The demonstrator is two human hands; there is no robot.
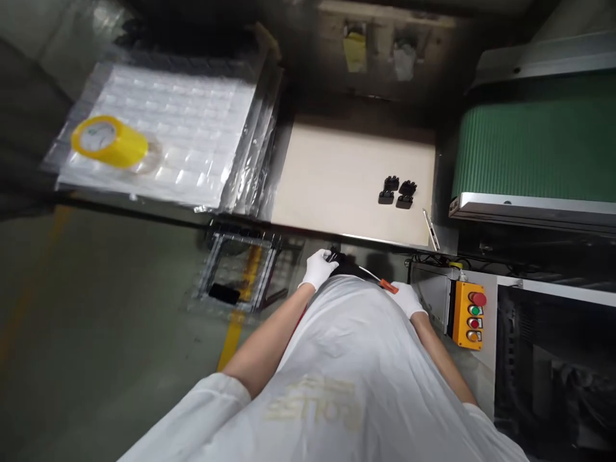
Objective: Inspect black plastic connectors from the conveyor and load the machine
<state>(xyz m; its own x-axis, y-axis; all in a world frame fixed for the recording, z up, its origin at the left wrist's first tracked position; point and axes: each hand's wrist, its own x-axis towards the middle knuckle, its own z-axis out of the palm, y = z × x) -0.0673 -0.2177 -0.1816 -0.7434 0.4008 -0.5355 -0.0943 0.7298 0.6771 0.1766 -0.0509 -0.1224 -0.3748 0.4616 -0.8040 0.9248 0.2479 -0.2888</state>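
My left hand (317, 269) in a white glove grips a black plastic part (342, 263) in front of my chest. My right hand (407, 299), also gloved, is shut on an orange-handled screwdriver (387, 285). Its thin metal shaft points left, toward the black part, and its tip is close to it. Behind them lies a beige board (337, 179) bearing several small black parts (397, 192). My white smock (346, 359) fills the lower middle of the view.
A yellow tape roll (110, 142) lies on stacked clear plastic trays (158, 128) at the left. A green conveyor belt (534, 141) runs at the upper right. An orange button box (469, 314) stands near my right hand. A metal frame (240, 269) sits at the left.
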